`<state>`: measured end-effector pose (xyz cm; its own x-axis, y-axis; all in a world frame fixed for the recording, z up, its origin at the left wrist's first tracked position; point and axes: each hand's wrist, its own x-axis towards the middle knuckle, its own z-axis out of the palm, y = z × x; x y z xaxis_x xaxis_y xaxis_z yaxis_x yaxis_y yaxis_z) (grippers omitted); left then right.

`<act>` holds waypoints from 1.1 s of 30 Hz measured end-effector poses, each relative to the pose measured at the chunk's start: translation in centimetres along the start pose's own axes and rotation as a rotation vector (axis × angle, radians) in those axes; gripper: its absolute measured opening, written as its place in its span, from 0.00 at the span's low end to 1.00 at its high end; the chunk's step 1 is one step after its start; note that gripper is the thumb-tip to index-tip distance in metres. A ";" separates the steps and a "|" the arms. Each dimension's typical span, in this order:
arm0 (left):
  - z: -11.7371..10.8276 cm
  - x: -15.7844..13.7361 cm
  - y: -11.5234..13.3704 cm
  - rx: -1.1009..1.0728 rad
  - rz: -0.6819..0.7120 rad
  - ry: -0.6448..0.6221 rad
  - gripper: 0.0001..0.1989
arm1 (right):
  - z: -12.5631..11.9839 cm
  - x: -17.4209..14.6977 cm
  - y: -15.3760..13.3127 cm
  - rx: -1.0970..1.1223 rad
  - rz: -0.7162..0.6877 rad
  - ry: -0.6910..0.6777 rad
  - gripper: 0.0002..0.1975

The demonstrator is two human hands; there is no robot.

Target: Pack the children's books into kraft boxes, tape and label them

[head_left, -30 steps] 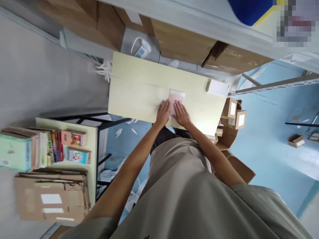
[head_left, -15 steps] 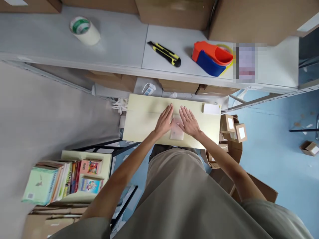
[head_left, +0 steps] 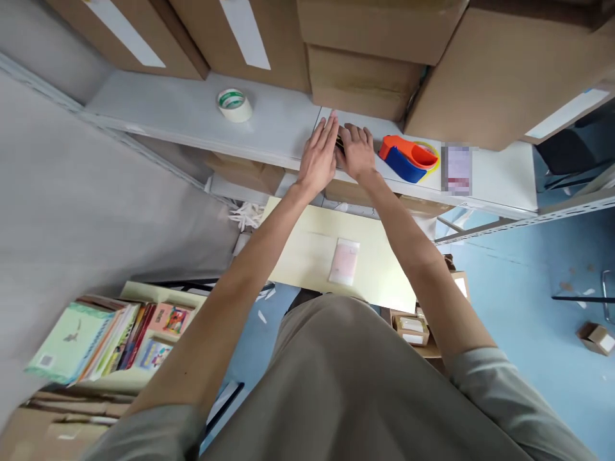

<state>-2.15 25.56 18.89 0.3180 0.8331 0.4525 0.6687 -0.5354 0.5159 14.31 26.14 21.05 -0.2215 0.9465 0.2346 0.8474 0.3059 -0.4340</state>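
Observation:
On the grey upper shelf (head_left: pixel 283 137), my left hand (head_left: pixel 318 157) lies with its fingers stretched out, touching or nearly touching the other hand. My right hand (head_left: pixel 357 150) is beside it, fingers curled over a black and yellow utility knife (head_left: pixel 340 142). Most of the knife is hidden under the hands; only a small piece shows between them. Below, a flat pinkish packet in clear wrap (head_left: pixel 344 261) rests on the pale yellow table (head_left: pixel 298 246), apart from both hands.
A roll of tape (head_left: pixel 235 107) stands on the shelf to the left. An orange and blue tape dispenser (head_left: pixel 409 158) sits right of my hands. Cardboard boxes (head_left: pixel 365 83) line the shelf's back. Books (head_left: pixel 110 339) stand at the lower left, small cartons (head_left: pixel 412 328) at the table's right.
Both hands have moved up and forward from over the packet on the table to the shelf. My right hand has closed over the utility knife. The view has tilted upward.

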 end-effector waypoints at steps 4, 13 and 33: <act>-0.6 -3.1 -0.7 0.024 -0.020 -0.021 0.41 | 0.6 0.3 -0.6 0.042 0.114 -0.085 0.18; 5.6 -22.5 -2.6 -0.151 -0.447 -0.201 0.36 | 0.8 -12.0 1.0 0.161 -0.075 0.019 0.33; 14.5 -35.7 -2.9 0.004 -0.355 -0.823 0.42 | 19.1 -39.4 2.2 0.216 0.652 -0.208 0.29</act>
<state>-5.71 -0.63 -9.30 0.4725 0.7858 -0.3991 0.8213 -0.2283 0.5228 15.66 -8.48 -5.79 0.1913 0.9370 -0.2924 0.7289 -0.3351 -0.5970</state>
